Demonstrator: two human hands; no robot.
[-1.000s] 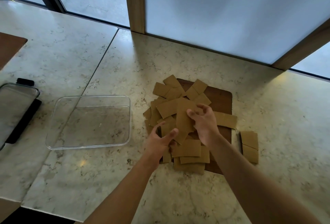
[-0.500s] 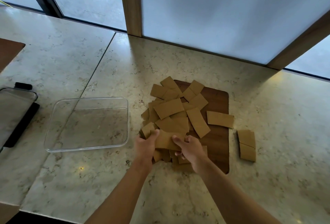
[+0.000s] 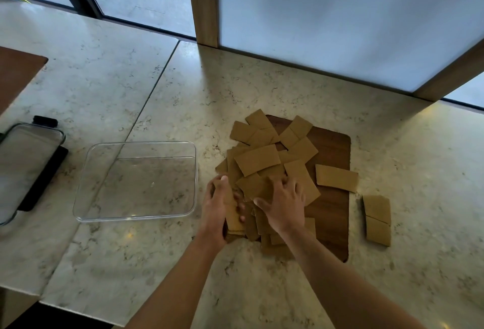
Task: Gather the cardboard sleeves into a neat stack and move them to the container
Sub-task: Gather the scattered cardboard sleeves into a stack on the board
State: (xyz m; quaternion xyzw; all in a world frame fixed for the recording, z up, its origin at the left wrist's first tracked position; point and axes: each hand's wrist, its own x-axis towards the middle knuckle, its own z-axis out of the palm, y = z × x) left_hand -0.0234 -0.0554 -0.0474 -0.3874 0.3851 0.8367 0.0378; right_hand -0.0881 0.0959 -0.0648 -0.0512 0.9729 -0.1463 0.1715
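Note:
Several flat brown cardboard sleeves [image 3: 258,162] lie in a loose heap on a dark wooden board [image 3: 331,208]. My left hand [image 3: 218,204] grips a small stack of sleeves [image 3: 234,217] on edge at the heap's near left corner. My right hand [image 3: 284,204] lies palm down on the heap beside it, fingers spread over a sleeve. One sleeve [image 3: 336,178] hangs over the board's right edge, and two sleeves [image 3: 377,220] lie on the counter further right. The clear empty container [image 3: 89,197] stands to the left of the heap.
The marble counter [image 3: 262,289] runs to a front edge at lower left. A glass lid with black clips [image 3: 28,168] lies at far left. A brown board corner [image 3: 15,71] shows at upper left. Window frames and a wooden post [image 3: 205,3] stand behind.
My right hand has moved up from the near edge of the heap onto its middle. My left hand now holds a thicker stack of sleeves on edge.

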